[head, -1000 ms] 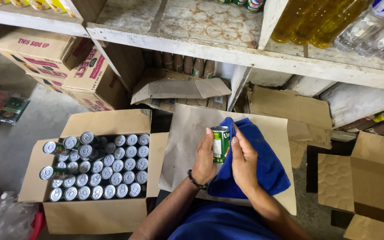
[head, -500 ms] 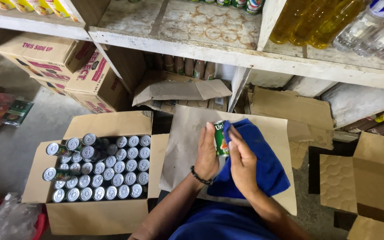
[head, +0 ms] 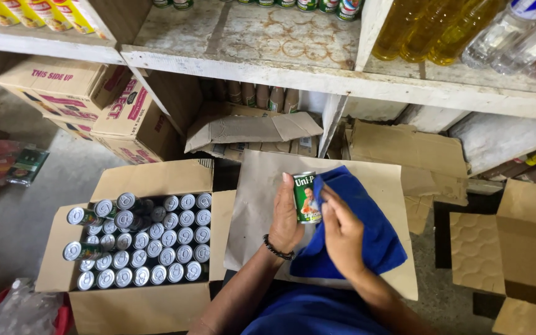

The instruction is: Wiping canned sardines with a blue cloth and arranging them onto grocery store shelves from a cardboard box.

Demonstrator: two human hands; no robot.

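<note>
Your left hand (head: 285, 220) gripped green can (head: 307, 197) upright; right hand (head: 342, 232) pressed blue cloth (head: 361, 239) against it (fingers spread). Open box of cans (head: 147, 239) sat left. Better: rotate can, wipe evenly.

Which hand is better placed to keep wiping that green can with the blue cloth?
Probably the right hand: it lies on the blue cloth, fingers against the green can. The left hand is occupied gripping the can upright.
</note>
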